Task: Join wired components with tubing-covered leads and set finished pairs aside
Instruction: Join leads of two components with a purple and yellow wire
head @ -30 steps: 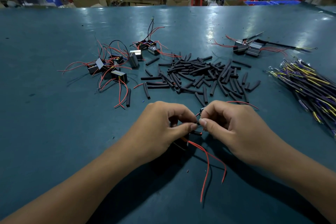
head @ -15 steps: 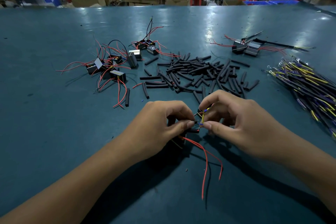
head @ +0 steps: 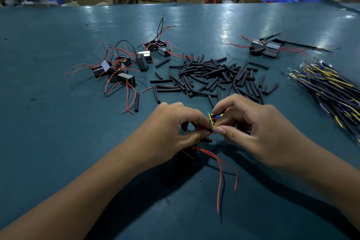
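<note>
Both hands meet at the table's near middle. My left hand point(head: 175, 128) pinches a short black tube point(head: 206, 130) on a lead, and a dark component sits mostly hidden under its palm, with red wires point(head: 220, 169) trailing toward me. My right hand point(head: 251, 130) pinches thin yellow and blue leads point(head: 213, 122) of a small black component point(head: 219, 114) held under its fingers. The lead tips meet the tube's end between both thumbs.
Loose black tubing pieces point(head: 214, 76) lie in a pile just beyond the hands. Several wired components with red leads point(head: 120, 68) cluster at the left. A joined pair point(head: 263, 48) lies far right. A bundle of yellow and purple wires point(head: 331, 87) fills the right edge.
My right hand has lifted and opened out, so the yellow and blue leads and the small component now show. The left hand has stayed almost still.
</note>
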